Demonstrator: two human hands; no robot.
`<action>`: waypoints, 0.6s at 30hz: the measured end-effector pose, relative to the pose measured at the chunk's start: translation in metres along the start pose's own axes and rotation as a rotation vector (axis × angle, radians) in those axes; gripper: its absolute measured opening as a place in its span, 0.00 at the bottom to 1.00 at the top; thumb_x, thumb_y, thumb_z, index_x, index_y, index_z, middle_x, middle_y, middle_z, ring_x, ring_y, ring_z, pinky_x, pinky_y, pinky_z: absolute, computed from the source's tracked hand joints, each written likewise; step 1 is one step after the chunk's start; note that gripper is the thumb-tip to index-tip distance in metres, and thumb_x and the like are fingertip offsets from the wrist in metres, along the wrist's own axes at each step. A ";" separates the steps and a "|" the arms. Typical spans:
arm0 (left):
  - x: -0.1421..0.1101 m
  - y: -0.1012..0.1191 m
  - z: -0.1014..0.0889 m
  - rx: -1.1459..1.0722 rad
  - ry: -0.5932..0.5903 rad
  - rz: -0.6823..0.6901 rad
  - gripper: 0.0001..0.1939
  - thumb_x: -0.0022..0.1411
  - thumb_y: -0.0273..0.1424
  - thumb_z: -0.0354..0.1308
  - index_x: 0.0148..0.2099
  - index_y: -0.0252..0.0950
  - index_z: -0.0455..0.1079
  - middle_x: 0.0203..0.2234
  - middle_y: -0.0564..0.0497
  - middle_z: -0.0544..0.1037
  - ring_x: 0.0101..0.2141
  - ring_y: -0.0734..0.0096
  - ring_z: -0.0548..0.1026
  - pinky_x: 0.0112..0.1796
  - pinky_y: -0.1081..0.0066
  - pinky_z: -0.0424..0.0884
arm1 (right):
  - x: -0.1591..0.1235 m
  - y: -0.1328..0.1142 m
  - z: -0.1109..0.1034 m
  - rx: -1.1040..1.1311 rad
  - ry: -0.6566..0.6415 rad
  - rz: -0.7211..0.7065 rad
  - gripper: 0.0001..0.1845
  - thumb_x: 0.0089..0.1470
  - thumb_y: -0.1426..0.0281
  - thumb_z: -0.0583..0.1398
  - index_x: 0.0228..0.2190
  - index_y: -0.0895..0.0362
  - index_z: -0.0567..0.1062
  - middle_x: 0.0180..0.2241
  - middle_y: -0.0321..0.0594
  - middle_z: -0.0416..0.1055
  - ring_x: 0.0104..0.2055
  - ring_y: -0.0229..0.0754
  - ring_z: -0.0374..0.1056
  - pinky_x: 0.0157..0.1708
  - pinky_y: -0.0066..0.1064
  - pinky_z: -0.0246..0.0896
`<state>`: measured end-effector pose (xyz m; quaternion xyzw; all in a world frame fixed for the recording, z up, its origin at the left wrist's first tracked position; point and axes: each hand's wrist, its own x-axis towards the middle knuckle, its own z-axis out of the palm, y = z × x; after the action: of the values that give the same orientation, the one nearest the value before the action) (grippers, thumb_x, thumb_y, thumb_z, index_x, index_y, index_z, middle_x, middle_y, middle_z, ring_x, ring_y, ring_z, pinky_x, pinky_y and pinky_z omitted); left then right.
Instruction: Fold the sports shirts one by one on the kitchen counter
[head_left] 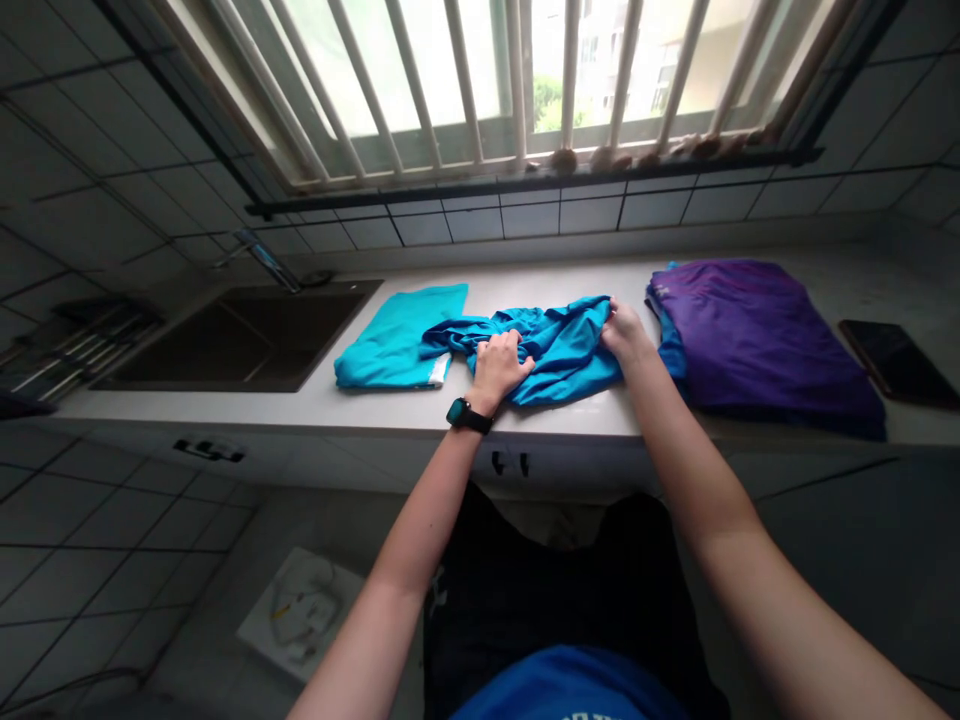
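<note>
A crumpled blue garment [570,350] lies bunched across the middle of the counter, its left end overlapping a folded turquoise garment [401,330]. On the bunched cloth rests my left hand [501,368], a black watch at its wrist, fingers curled into the fabric and thumb out to the side. My right hand [624,328] pinches the garment's upper right edge, with its fingertips partly hidden. A white tag or patch [439,370] shows at the lower right corner of the turquoise garment. To the right sits a stack of folded clothes with a purple garment [757,330] on top.
A dark sink [225,335] with a faucet [266,260] is at the left, beside a metal rack [82,350]. A phone [896,360] lies at the far right. Behind the counter [540,415] is a barred window [517,90]. A white box [300,610] is on the floor.
</note>
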<state>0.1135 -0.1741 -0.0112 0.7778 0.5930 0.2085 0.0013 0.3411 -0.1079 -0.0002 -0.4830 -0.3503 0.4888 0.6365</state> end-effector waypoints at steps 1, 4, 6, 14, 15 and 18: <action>0.004 -0.003 -0.001 -0.010 -0.021 -0.011 0.16 0.62 0.37 0.62 0.50 0.37 0.71 0.44 0.38 0.81 0.49 0.46 0.77 0.52 0.55 0.69 | -0.001 0.001 0.000 0.009 0.005 0.036 0.20 0.64 0.64 0.63 0.23 0.50 0.63 0.15 0.28 0.57 0.20 0.37 0.59 0.21 0.27 0.65; 0.021 -0.007 -0.007 -0.042 -0.110 -0.041 0.17 0.56 0.38 0.68 0.45 0.36 0.72 0.35 0.40 0.81 0.42 0.45 0.79 0.47 0.57 0.71 | -0.005 0.000 0.002 0.046 -0.054 0.226 0.19 0.66 0.67 0.60 0.23 0.52 0.64 0.15 0.28 0.56 0.17 0.34 0.53 0.16 0.23 0.55; 0.037 -0.004 -0.011 -0.053 -0.112 -0.011 0.20 0.52 0.39 0.72 0.44 0.36 0.73 0.36 0.39 0.80 0.43 0.44 0.78 0.46 0.57 0.72 | -0.009 -0.001 0.004 0.043 -0.123 0.305 0.18 0.67 0.71 0.58 0.23 0.54 0.67 0.16 0.28 0.58 0.16 0.32 0.51 0.15 0.22 0.51; 0.062 0.012 0.005 -0.160 -0.190 0.262 0.12 0.61 0.28 0.61 0.48 0.34 0.75 0.47 0.38 0.80 0.48 0.51 0.77 0.51 0.61 0.71 | -0.026 -0.001 0.004 -0.042 -0.561 0.375 0.06 0.61 0.71 0.64 0.32 0.58 0.80 0.30 0.39 0.79 0.27 0.39 0.70 0.28 0.29 0.70; 0.060 0.009 0.008 -0.220 -0.194 0.269 0.09 0.62 0.26 0.58 0.44 0.34 0.76 0.45 0.38 0.81 0.47 0.53 0.78 0.50 0.62 0.72 | -0.026 -0.001 0.003 -0.038 -0.544 0.367 0.06 0.60 0.69 0.65 0.31 0.58 0.80 0.28 0.38 0.78 0.26 0.39 0.69 0.27 0.29 0.69; 0.060 -0.002 0.017 -0.488 -0.066 0.211 0.07 0.64 0.24 0.55 0.37 0.34 0.75 0.40 0.43 0.83 0.43 0.59 0.79 0.48 0.65 0.73 | -0.023 -0.003 0.004 0.010 -0.400 0.335 0.15 0.60 0.64 0.66 0.24 0.55 0.73 0.19 0.32 0.69 0.20 0.36 0.62 0.24 0.29 0.65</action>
<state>0.1297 -0.1135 -0.0080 0.8182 0.4407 0.3188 0.1862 0.3320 -0.1288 0.0041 -0.4246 -0.3819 0.6750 0.4672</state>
